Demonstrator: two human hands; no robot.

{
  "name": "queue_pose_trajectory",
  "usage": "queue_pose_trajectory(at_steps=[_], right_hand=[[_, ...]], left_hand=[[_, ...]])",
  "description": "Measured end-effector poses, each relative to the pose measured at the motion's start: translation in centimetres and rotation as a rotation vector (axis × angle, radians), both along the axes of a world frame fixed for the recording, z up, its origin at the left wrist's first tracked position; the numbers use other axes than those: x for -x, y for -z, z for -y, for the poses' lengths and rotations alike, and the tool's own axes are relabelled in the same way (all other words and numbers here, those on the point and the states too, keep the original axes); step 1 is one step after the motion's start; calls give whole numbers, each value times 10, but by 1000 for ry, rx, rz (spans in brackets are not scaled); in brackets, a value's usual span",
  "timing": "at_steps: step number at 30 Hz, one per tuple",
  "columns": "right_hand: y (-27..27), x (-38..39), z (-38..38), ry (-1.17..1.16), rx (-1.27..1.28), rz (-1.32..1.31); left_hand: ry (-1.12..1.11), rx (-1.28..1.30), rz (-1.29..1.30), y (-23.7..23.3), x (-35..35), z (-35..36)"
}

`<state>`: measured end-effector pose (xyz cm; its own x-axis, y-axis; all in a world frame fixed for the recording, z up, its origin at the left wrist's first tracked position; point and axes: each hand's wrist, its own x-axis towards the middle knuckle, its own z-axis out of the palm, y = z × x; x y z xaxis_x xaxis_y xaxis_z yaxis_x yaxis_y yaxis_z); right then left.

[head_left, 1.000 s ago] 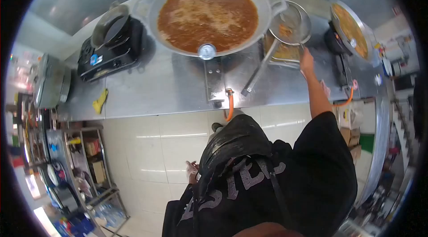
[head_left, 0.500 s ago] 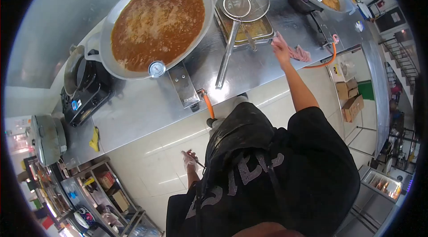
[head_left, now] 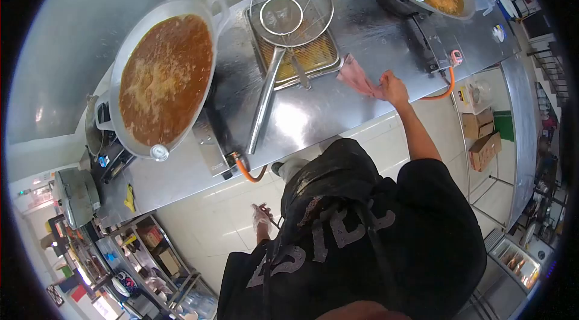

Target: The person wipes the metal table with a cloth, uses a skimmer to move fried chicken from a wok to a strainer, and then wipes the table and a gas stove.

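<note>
Pinched in the fingers of the right hand [head_left: 394, 90], the pink cloth [head_left: 357, 78] sat at four o'clock from the tray [head_left: 326, 58], its long axis pointing toward ten; the left hand's [head_left: 262, 217] grip was unclear.

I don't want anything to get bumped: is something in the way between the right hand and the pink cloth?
No, nothing visible is. The fingers of the right hand are on one end of the pink cloth. The tray is by the other end, not between them.
</note>
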<state>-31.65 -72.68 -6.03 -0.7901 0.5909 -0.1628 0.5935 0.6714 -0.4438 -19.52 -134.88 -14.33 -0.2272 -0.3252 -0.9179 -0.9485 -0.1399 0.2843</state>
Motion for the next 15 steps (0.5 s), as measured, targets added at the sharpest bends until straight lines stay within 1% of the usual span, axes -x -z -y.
queue_pose_trajectory(at_steps=[3,5,6,8,9,11,12,13,14,15], right_hand=[[14,-15,-11,-314,-97,191],[9,-14,-13,-246,-26,90],[7,-11,-15,-213,12,37],[6,-7,-29,-156,333,-319],[7,-7,-36,-107,490,-501],[17,-6,-52,-76,458,-512],[12,-10,-56,-13,530,-525],[-7,-3,-63,39,599,-550],[-28,-1,-69,90,669,-565],[-63,-1,-65,64,683,-574]], left_hand=[[92,-37,44,13,-15,-30],[-28,-78,-11,31,-23,-42],[-25,-103,-73,29,-25,-53],[1,-138,-184,19,-28,-65],[3,-137,-193,13,-27,-74],[231,-60,-189,-9,-23,-94],[238,-56,-148,-11,-26,-100],[238,-56,-121,-2,-24,-101],[203,-74,-104,12,-26,-95],[117,-103,-129,19,-31,-90]])
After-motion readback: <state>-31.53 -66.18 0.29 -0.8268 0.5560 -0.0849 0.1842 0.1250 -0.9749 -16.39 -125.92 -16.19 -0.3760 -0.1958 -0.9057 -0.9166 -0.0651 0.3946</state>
